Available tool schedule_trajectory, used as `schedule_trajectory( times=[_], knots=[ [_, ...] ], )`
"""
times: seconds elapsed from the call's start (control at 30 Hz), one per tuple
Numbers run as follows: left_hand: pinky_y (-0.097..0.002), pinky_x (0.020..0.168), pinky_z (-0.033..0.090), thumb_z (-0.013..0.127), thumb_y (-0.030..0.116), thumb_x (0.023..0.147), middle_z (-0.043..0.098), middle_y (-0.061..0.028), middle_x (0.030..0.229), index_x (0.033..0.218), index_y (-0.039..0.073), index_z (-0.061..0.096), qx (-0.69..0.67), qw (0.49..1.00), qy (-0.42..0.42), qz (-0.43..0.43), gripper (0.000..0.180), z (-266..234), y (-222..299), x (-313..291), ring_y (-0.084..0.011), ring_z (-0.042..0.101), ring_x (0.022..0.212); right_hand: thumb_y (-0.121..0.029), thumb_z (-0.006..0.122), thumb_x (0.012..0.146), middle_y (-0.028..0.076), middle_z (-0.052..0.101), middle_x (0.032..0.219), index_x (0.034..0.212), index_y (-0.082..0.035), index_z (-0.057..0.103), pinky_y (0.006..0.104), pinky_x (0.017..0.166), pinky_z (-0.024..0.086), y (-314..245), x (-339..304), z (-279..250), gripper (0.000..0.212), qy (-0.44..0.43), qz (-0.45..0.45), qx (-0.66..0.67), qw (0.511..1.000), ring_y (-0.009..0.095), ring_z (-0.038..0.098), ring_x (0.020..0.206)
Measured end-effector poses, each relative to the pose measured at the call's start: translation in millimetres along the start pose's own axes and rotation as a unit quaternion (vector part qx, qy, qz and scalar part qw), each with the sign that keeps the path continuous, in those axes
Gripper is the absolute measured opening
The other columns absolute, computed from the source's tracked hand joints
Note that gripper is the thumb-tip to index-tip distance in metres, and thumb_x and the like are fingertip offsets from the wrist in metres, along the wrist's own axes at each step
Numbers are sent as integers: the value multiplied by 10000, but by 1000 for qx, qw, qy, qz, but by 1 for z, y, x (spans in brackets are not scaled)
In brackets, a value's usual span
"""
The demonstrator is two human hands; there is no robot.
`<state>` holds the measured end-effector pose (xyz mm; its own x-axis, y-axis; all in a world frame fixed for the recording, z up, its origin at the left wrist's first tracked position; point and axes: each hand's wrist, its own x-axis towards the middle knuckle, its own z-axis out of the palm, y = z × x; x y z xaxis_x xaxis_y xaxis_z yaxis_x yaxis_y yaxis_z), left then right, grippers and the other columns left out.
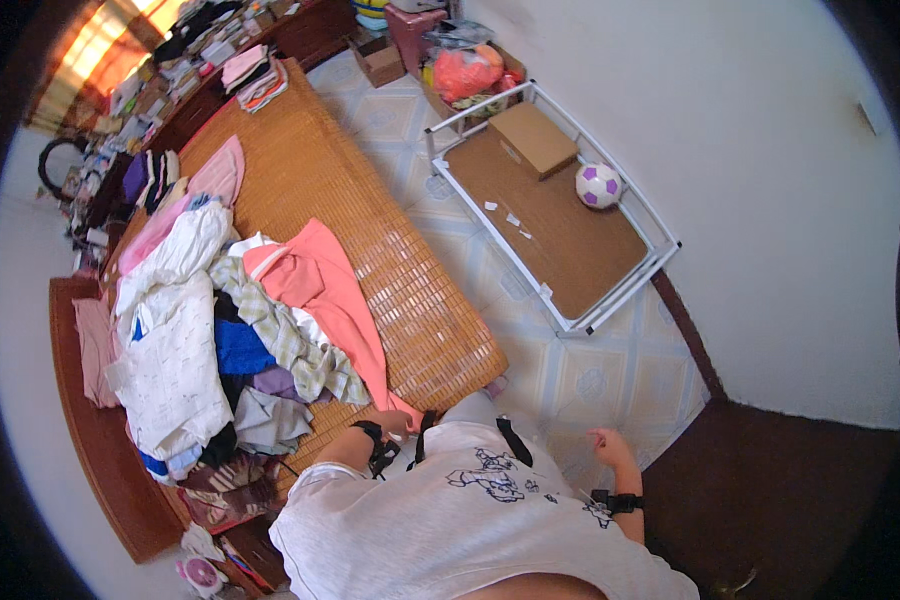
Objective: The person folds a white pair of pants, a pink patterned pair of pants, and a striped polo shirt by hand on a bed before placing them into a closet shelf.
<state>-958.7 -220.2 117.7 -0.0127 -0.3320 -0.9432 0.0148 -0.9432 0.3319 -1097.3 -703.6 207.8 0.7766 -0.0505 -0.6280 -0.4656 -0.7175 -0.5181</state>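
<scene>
A coral garment (335, 285) with a pale stripe stretches from the clothes pile down the woven mat. Its narrow end reaches my left hand (398, 421), which looks closed on it at the bed's near edge; most of those fingers are hidden. Over the tiled floor to the right, my right hand (612, 448) holds nothing, its fingers loosely bent with one pointing out. Left of the coral garment lie a plaid shirt (290, 325), a white patterned garment (175, 365), a blue piece (242, 347) and a grey piece (270, 420), all heaped and crumpled.
The bed's bamboo mat (420, 310) runs away from me beside a wooden headboard (100, 440). Folded clothes (255, 75) rest at its far end. A white metal frame (500, 250) on the floor holds a cardboard box (533, 138) and a white-purple ball (598, 186).
</scene>
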Motion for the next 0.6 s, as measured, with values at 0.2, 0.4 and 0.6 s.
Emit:
schedule_trajectory(
  times=[0.2,0.4,0.6],
  knots=[
    [-358,710,437,662,182,579,547,-132,985,1068,83,484,24,993,110,31,530,3,21,-32,-281,526,906,67,498,578,25,514,662,924,-85,586,260,540,416,-5,49,-40,388,-12,-15,10,1000,138,493,590],
    [-367,743,433,665,127,555,552,-138,985,1051,77,506,-63,979,193,17,524,26,-13,20,-282,519,927,75,527,569,13,503,676,926,-88,587,257,541,422,-20,97,-79,397,-30,-52,-27,998,131,497,600],
    [-381,757,428,621,110,579,551,-160,968,1011,60,526,-21,970,241,-18,446,16,30,-30,-314,518,918,58,544,556,13,518,683,927,-83,587,258,555,434,-3,135,-109,399,-82,-36,-32,995,133,511,604]
  ],
)
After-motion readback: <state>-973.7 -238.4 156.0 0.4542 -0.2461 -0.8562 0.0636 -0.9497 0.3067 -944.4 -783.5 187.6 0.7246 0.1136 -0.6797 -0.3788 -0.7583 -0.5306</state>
